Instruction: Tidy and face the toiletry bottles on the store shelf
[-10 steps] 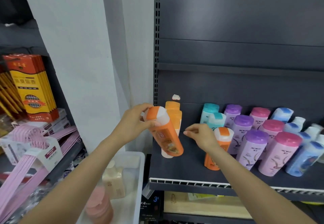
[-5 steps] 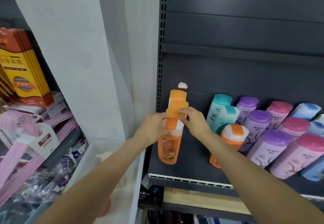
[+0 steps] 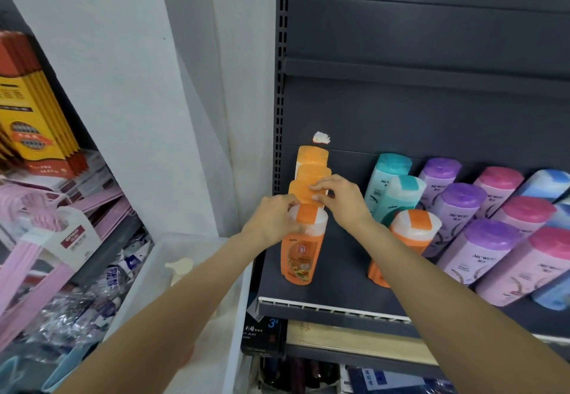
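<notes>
Since a second ago: front orange bottle point(image 3: 300, 248) went from tilted in the air to upright on shelf point(image 3: 339, 282), at the row's front. Left hand point(image 3: 273, 224) grips its cap; right hand point(image 3: 340, 201) fingers curl onto the next bottle point(image 3: 303, 193) behind.

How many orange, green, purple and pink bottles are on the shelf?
orange bottles: 5
green bottles: 2
purple bottles: 3
pink bottles: 3
Total: 13
</notes>
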A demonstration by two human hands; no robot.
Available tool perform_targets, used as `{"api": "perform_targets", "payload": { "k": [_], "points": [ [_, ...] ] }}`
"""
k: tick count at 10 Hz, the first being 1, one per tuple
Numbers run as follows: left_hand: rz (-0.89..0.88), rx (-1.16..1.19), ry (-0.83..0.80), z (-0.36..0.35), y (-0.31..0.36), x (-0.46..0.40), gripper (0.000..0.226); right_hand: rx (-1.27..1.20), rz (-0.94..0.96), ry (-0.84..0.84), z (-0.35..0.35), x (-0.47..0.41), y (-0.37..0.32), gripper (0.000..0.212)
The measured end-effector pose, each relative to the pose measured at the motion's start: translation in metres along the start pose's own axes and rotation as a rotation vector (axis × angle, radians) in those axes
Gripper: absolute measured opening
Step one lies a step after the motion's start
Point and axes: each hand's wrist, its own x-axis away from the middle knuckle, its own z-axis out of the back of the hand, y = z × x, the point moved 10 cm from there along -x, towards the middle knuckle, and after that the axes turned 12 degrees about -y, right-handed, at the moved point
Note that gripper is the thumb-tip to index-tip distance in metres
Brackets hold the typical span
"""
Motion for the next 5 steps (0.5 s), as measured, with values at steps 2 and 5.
{"api": "perform_targets", "payload": {
  "k": [2,5],
  "points": [
    [0.016,0.025,0.009,0.001,0.001,0.006,0.043,0.003,-0.024,-0.001,-0.001,0.002,0.001,0.028],
    [0.056,-0.031,0.007,0.012,0.005,0.020,0.052,0.025,-0.060,0.108,0.016,0.030,-0.008,0.028]
  ]
}}
